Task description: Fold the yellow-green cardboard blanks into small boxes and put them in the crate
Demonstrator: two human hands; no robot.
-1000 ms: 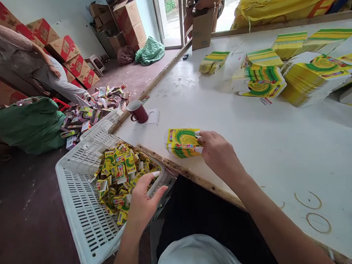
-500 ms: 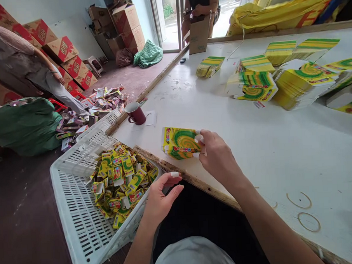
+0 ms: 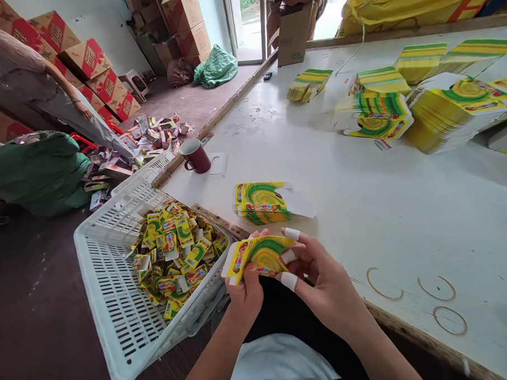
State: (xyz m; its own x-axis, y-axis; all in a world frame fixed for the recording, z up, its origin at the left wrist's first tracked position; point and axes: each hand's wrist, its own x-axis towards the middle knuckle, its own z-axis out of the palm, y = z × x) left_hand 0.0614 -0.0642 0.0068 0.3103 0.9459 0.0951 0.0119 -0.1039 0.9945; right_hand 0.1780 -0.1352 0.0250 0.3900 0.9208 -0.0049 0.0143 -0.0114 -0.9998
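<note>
A yellow and green printed carton (image 3: pixel 260 256) is held above my lap, in front of the table's edge. My left hand (image 3: pixel 246 288) grips its left part, thumb on the printed face and fingers behind. White tape wraps several fingertips of my right hand (image 3: pixel 318 271), which closes on the carton's right end. Beyond it on the table lies a small stack of flat cartons (image 3: pixel 262 203), with white flaps pointing right. To the left, a white plastic basket (image 3: pixel 100 275) contains many small folded cartons (image 3: pixel 184 254).
A maroon mug (image 3: pixel 196 158) stands near the table's left corner. Bundled flat cartons (image 3: pixel 456 114) lie at the far right. Rubber bands (image 3: pixel 450 320) rest at the near right. One person stands at the left; another is behind a cardboard box (image 3: pixel 292 37).
My right hand has come back from the stack toward my lap with a carton. My left hand, empty before, now grips that carton too. The view has shifted slightly.
</note>
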